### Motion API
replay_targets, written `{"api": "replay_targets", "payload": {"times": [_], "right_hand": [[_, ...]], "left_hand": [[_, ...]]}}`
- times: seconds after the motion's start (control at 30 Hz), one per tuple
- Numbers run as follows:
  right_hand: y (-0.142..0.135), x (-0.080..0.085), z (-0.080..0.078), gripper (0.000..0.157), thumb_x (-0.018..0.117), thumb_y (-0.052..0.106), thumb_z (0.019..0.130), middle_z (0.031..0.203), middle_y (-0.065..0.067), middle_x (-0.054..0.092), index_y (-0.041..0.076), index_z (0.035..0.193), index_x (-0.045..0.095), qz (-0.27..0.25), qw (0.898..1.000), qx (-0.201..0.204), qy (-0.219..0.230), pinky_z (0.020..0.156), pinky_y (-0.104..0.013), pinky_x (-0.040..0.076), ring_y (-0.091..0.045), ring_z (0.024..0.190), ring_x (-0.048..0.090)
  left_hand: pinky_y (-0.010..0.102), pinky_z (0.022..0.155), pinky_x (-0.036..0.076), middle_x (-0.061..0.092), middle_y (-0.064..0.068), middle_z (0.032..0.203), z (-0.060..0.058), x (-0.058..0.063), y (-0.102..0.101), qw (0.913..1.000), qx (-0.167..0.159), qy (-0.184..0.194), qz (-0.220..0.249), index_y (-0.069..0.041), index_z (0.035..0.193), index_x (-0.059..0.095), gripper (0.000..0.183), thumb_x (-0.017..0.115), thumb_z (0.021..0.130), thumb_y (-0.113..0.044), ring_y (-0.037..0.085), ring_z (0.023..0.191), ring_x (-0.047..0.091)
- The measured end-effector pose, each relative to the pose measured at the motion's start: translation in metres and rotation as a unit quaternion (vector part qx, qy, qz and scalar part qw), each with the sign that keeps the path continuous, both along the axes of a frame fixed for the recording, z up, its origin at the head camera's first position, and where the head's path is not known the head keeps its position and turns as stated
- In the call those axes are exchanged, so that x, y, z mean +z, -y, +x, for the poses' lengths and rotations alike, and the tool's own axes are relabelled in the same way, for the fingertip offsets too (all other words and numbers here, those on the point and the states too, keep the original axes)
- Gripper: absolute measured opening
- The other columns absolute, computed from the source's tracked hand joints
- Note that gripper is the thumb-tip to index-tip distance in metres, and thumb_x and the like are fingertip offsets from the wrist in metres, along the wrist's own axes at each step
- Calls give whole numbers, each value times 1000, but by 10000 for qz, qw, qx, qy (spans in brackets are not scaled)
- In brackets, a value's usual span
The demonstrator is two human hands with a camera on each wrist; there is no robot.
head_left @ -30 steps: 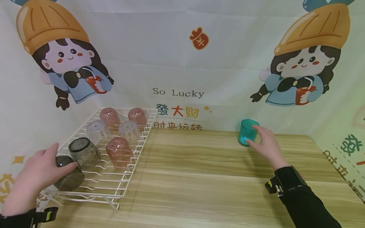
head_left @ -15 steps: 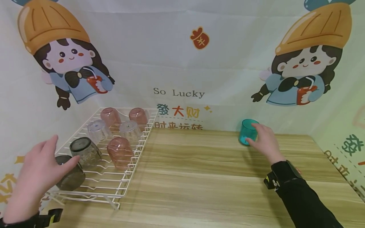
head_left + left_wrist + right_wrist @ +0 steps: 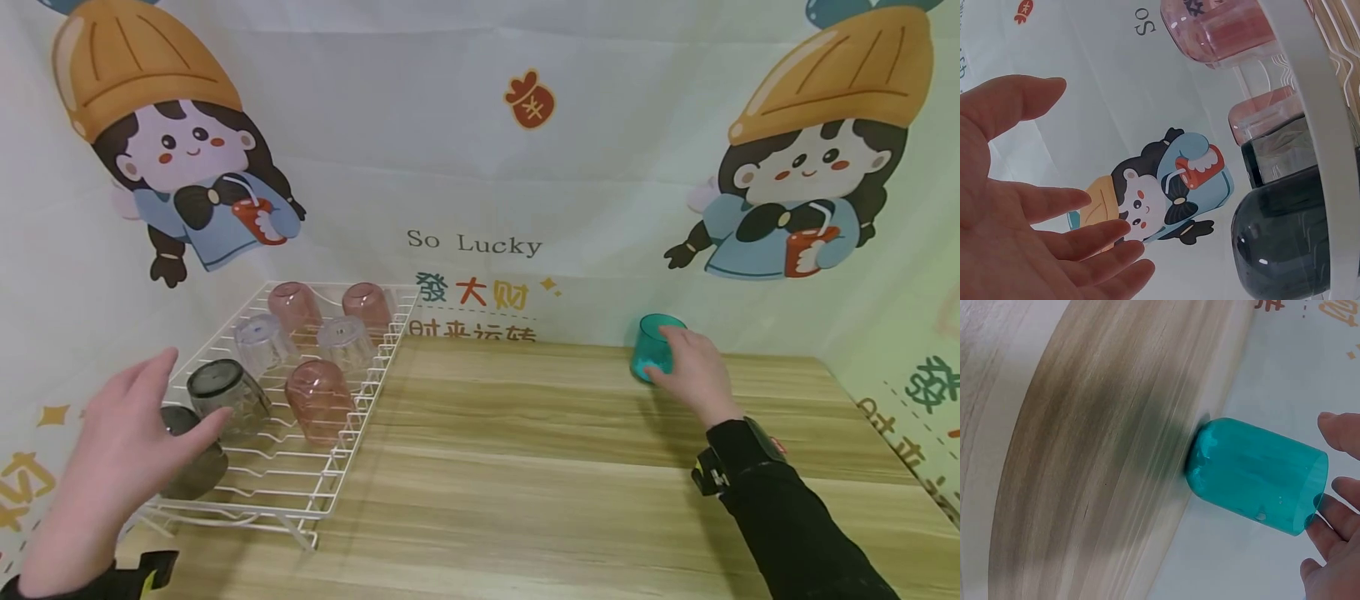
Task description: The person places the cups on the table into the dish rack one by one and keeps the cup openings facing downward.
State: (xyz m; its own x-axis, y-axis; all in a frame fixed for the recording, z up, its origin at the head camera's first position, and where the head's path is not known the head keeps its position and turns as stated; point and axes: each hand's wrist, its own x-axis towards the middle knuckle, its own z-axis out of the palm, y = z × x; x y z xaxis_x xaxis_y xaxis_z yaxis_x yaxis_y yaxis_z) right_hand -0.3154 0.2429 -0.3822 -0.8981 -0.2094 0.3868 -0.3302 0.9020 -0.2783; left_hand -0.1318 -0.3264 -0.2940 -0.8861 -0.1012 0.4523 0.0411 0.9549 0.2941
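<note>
A teal cup [image 3: 647, 348] stands upright on the wooden table near the back. My right hand [image 3: 699, 375] is at its right side, thumb and fingers spread around the upper part; in the right wrist view the thumb is apart from the cup [image 3: 1254, 472] and fingertips overlap its rim. My left hand [image 3: 135, 437] hovers with fingers extended above the near left corner of a white wire rack [image 3: 318, 508]. Below it lies a dark grey glass [image 3: 201, 471], partly hidden by the hand. Nothing is between the left fingers in the left wrist view.
Behind that glass sits another grey glass [image 3: 225, 400] on the rack. A pink glass [image 3: 318, 404], two clear glasses and two more pink ones also rest there, upside down. A printed cloth [image 3: 472, 167] hangs right behind the table [image 3: 510, 475].
My left hand has risen a little and moved right over the near grey glass. The right hand has come slightly closer around the teal cup, which stays in place.
</note>
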Motion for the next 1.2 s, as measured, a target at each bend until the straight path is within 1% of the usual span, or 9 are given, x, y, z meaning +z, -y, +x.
{"api": "replay_targets", "payload": {"times": [0.1, 0.23, 0.4, 0.5, 0.63, 0.87, 1.0, 1.13, 1.2], "right_hand": [[0, 0, -2, 65, 70, 21, 82, 131, -32, 47, -10, 132, 44, 165, 9999, -8, 6, 103, -57, 33, -49, 120, 42], [0, 0, -3, 65, 71, 20, 81, 132, -32, 47, -10, 132, 44, 261, 9997, 20, -19, 104, -57, 33, -48, 121, 42], [1, 2, -7, 64, 71, 19, 83, 132, -31, 47, -8, 134, 43, 433, 9990, 51, 34, 105, -55, 33, -47, 121, 42], [3, 3, -9, 63, 70, 19, 84, 131, -31, 49, -8, 134, 44, 583, 9982, 80, 92, 105, -54, 33, -47, 121, 43], [5, 4, -10, 61, 69, 18, 84, 129, -31, 50, -9, 133, 44, 657, 9977, 92, 153, 105, -53, 34, -47, 120, 44], [9, -2, -13, 56, 67, 15, 85, 127, -31, 53, -8, 132, 47, 679, 9977, -38, 56, 103, -54, 37, -47, 118, 47], [7, -8, -15, 47, 65, 11, 85, 121, -30, 57, -8, 127, 52, 610, 9979, -122, -151, 100, -53, 40, -45, 113, 51], [7, -11, -14, 29, 60, 4, 86, 106, -27, 64, -7, 113, 62, 478, 9975, -171, -487, 91, -52, 44, -44, 98, 57], [6, -12, -12, 23, 58, 1, 87, 100, -26, 66, -6, 108, 64, 408, 9972, -185, -598, 88, -52, 46, -43, 93, 58]], "left_hand": [[68, 96, 24, 37, 42, 130, 1, 1, -3, 9999, -63, -89, -21, 12, 142, 25, 88, 71, 81, -31, 59, 119, 30], [68, 95, 25, 39, 43, 128, 2, 0, -7, 9996, -148, -217, -62, 13, 140, 28, 87, 73, 78, -27, 59, 116, 32], [69, 93, 27, 40, 42, 127, 2, 0, -14, 9992, -297, -251, -65, 13, 138, 31, 87, 76, 74, -24, 58, 115, 34], [69, 91, 29, 41, 41, 127, 1, 0, -18, 9989, -417, -212, -53, 12, 139, 32, 88, 78, 73, -25, 57, 114, 34], [68, 89, 31, 41, 40, 127, 1, -2, -22, 9982, -568, -185, -19, 10, 139, 33, 87, 78, 73, -26, 56, 114, 35], [69, 93, 29, 40, 39, 131, 1, -2, -30, 9973, -724, -70, 39, 11, 138, 35, 88, 79, 72, -28, 57, 117, 34], [69, 91, 31, 40, 37, 132, 0, -2, -34, 9972, -742, 78, -10, 10, 139, 34, 92, 80, 72, -33, 55, 118, 35], [70, 90, 31, 38, 35, 134, 0, -3, -37, 9971, -737, 207, -26, 7, 141, 33, 94, 79, 73, -37, 54, 119, 34], [70, 90, 30, 38, 35, 134, 0, -4, -39, 9969, -764, 192, -39, 6, 142, 33, 93, 78, 73, -37, 54, 119, 33]]}}
